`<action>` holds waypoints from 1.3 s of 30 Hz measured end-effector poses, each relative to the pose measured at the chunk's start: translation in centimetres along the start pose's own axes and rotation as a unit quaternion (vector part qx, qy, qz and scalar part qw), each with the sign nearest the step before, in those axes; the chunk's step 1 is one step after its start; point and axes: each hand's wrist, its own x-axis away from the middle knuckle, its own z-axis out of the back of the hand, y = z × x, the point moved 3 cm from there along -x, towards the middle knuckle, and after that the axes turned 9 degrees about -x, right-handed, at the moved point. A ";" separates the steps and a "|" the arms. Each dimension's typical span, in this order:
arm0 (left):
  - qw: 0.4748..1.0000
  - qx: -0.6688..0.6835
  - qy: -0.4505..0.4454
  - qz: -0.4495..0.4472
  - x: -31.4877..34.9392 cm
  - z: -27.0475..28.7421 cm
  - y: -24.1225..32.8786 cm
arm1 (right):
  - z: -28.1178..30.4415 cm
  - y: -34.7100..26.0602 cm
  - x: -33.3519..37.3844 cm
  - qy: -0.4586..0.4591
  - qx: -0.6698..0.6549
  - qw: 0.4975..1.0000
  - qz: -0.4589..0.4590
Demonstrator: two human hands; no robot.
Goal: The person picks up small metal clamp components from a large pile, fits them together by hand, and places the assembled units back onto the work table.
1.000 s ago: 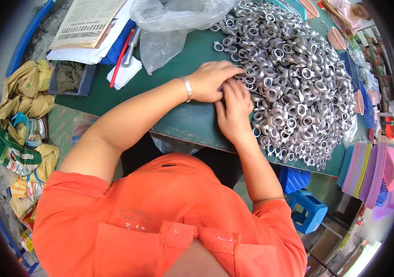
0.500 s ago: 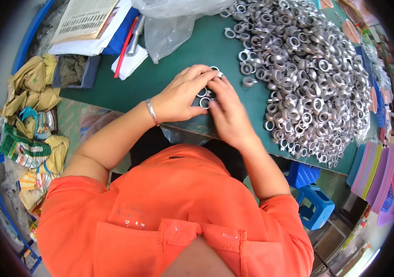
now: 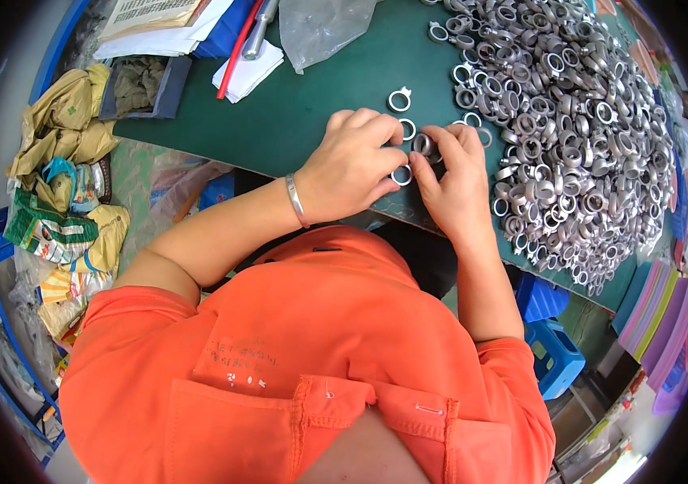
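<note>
My left hand [image 3: 356, 165], with a silver bangle on the wrist, rests low over the table with its fingers curled. A small metal ring [image 3: 401, 175] sits between its thumb and forefinger, and a second ring touches its fingertips. My right hand [image 3: 458, 177] faces it, thumb and fingers closed on a darker grey metal ring [image 3: 424, 145]. Just beyond the hands, a loose ring with a small lug [image 3: 399, 99] lies flat on the green table [image 3: 320, 105]. A few more rings lie beyond the right fingers, partly hidden by them.
A large heap of grey metal rings [image 3: 569, 137] covers the table's right side. At the far left are papers, a red pen [image 3: 239, 52], a metal tool, a clear plastic bag [image 3: 320, 32] and a dark open box [image 3: 170, 87]. A blue stool [image 3: 553, 359] stands below right.
My hands have drawn apart, the right one moving toward the heap. Rings that were covered between the hands now show on the table. The whole view has shifted slightly.
</note>
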 end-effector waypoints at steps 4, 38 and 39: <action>0.998 0.035 -0.018 0.053 -0.6 0.1 -0.1 | 0.4 0.3 0.5 0.044 -0.146 0.988 -0.027; 0.655 0.672 -0.047 0.342 2.4 -0.5 0.3 | -0.8 -1.1 4.7 0.045 -0.500 0.865 -0.020; 0.661 0.682 -0.036 0.311 2.4 -0.2 0.5 | -1.1 -1.1 4.9 0.044 -0.574 0.816 -0.047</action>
